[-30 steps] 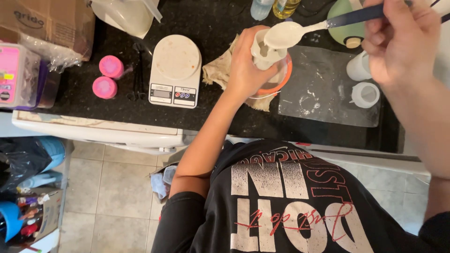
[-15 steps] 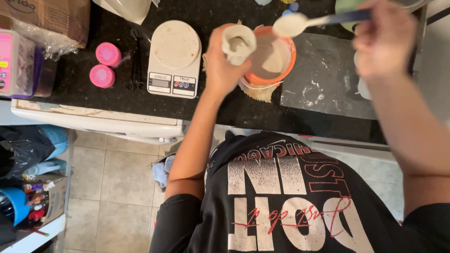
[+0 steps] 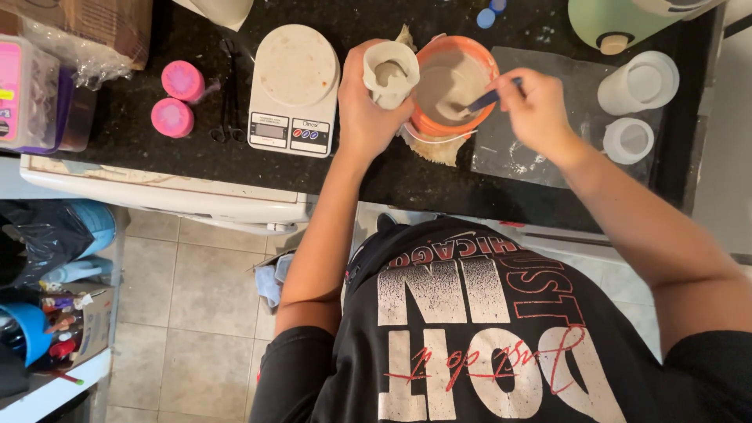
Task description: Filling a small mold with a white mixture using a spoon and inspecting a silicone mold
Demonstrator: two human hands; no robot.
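A: Starting at the nine o'clock edge, what sits on the dark tabletop [image 3: 196, 168]?

B: A clear plastic box with pink contents [image 3: 27, 94], then two round pink lids [image 3: 177, 98], one below the other. Just right of them lies a pair of thin black scissors [image 3: 227, 98], and next to that a white kitchen scale [image 3: 292, 88] with a round platform.

A: And the left hand?

B: The left hand [image 3: 368, 110] is wrapped tight around a small white cup [image 3: 389, 72], smeared with pale grey mix. It holds the cup upright, just at the nine o'clock side of the orange bowl [image 3: 454, 82], touching or almost touching its rim.

A: What is in the bowl?

B: A beige-grey paste. The bowl stands on a scrap of crumpled paper [image 3: 435, 147] that sticks out at six o'clock.

A: The right hand?

B: The right hand [image 3: 536, 110] is closed on the dark handle of a spoon [image 3: 478, 102], whose tip dips into the paste near the bowl's middle. The hand hovers at the bowl's three o'clock side, over a clear plastic sheet [image 3: 540, 153].

A: Farther right?

B: Two white cylindrical moulds [image 3: 633, 106], one at twelve o'clock of the other, and a pale green container [image 3: 619, 22] at the top edge.
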